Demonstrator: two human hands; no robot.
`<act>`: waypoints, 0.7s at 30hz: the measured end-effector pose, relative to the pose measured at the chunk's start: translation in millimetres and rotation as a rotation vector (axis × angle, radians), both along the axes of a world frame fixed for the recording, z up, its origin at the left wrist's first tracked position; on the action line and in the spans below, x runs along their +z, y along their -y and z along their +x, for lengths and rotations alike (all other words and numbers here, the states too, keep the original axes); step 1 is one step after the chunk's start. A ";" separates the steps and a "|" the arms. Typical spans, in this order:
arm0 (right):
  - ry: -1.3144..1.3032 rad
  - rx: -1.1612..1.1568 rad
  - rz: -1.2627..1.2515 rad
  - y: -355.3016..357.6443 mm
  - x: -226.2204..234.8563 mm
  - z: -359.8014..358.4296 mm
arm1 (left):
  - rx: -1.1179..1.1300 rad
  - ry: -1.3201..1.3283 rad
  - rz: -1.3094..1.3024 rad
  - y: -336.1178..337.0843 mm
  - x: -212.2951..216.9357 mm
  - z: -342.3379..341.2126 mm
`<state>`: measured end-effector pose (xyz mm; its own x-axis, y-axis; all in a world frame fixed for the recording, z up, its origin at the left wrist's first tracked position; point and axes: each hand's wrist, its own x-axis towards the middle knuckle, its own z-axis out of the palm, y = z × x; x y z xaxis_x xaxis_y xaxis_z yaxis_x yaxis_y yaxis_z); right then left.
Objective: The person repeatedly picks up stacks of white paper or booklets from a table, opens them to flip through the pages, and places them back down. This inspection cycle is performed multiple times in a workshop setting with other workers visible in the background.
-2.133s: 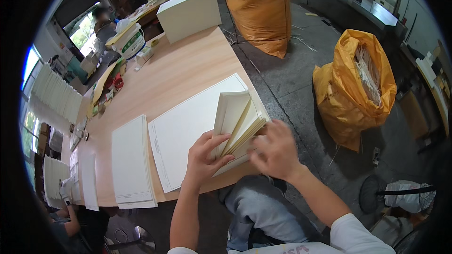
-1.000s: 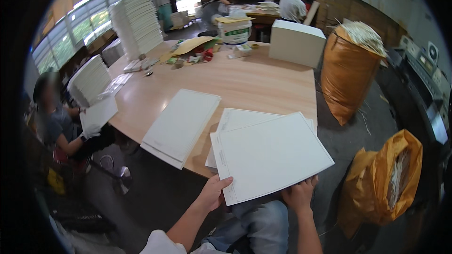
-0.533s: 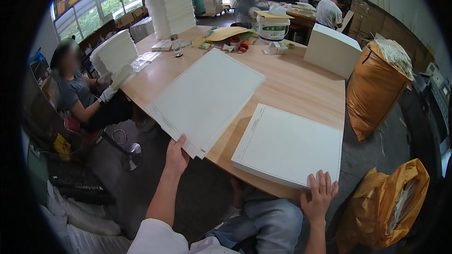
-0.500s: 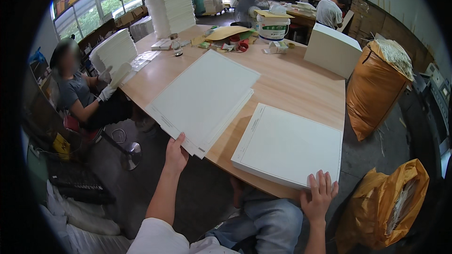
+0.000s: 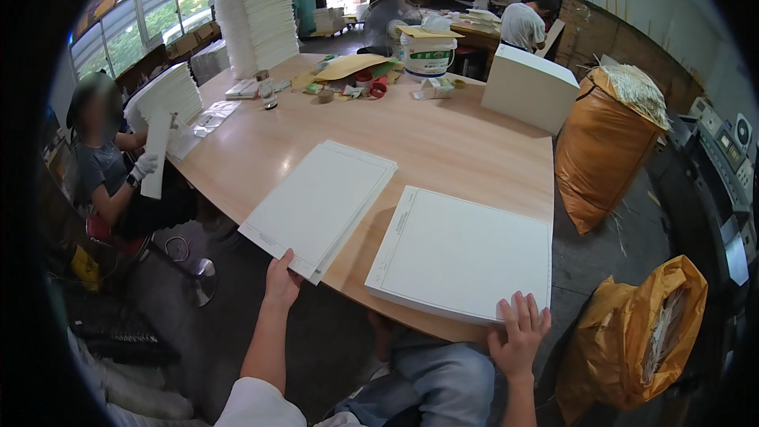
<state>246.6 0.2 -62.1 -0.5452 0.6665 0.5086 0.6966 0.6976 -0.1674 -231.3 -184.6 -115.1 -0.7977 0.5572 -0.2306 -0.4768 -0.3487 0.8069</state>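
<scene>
My left hand [image 5: 282, 278] pinches the near edge of a large white printed sheet [image 5: 320, 202], thumb on top and the other fingers mostly hidden beneath. That sheet lies over a low pile of similar sheets on the left part of the wooden table, its edges slightly off from those below. To the right sits a thicker, squared stack of white printed sheets [image 5: 466, 249]. On the near right corner of this stack my right hand [image 5: 522, 332] rests with fingers spread, gripping nothing.
Across the table [image 5: 443, 142] stand a white bucket [image 5: 428, 55], tape rolls, a small glass bottle [image 5: 269, 97] and a large white block-like stack [image 5: 530, 88]. At the left, a gloved co-worker [image 5: 107, 166] handles a white sheet. Orange sacks [image 5: 605, 154] of paper shreds flank the right side.
The sheet in my left hand has come down onto the left pile and lines up more closely with it. My right hand stays on its stack. The view has shifted slightly.
</scene>
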 end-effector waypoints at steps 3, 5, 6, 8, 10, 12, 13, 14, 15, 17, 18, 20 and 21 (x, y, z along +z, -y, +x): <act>-0.007 0.008 -0.003 0.3 -0.7 0.0 | -0.031 -0.019 -0.039 5.8 -2.5 -5.4; -0.005 0.004 -0.009 -0.2 -2.4 1.6 | -0.035 -0.009 -0.083 3.0 0.4 -6.6; -0.001 0.008 -0.005 0.3 -2.2 2.4 | -0.039 -0.004 -0.108 1.2 3.5 -6.0; 0.008 0.015 0.003 0.2 -0.7 4.3 | -0.016 0.026 -0.085 -0.4 6.9 0.1; -0.225 0.053 -0.059 0.6 -1.5 12.8 | -0.133 -0.028 -0.278 4.5 24.4 -3.1; -0.490 0.020 -0.146 1.9 1.5 27.7 | -0.370 -0.155 -0.688 41.7 49.1 -36.2; -0.644 -0.031 -0.209 4.3 2.7 35.1 | -0.369 -0.317 -0.847 56.9 51.6 -58.0; -0.799 -0.083 -0.272 5.3 0.4 43.5 | -0.364 -0.482 -1.003 66.4 49.9 -74.2; -0.931 -0.121 -0.292 -0.7 -19.9 57.1 | -0.287 -0.716 -1.090 36.2 71.3 -66.3; -1.078 -0.224 -0.551 0.3 -44.4 49.9 | -0.051 -1.063 -0.902 0.0 51.2 -73.7; -1.149 -0.286 -0.670 -0.8 -56.3 48.3 | 0.034 -1.210 -0.806 -42.2 56.5 -48.0; -1.165 -0.309 -0.678 -1.9 -72.6 45.3 | -0.012 -1.514 -0.978 -98.3 70.0 2.2; -1.265 -0.296 -0.686 -1.2 -70.9 39.6 | 0.006 -1.673 -1.095 -113.8 61.8 12.8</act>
<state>286.3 1.4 -133.0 0.2089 0.9748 0.0778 -0.0625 0.0927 -0.9937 -218.5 -70.8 -53.3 -0.5452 0.7203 0.4288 0.8349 0.5123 0.2011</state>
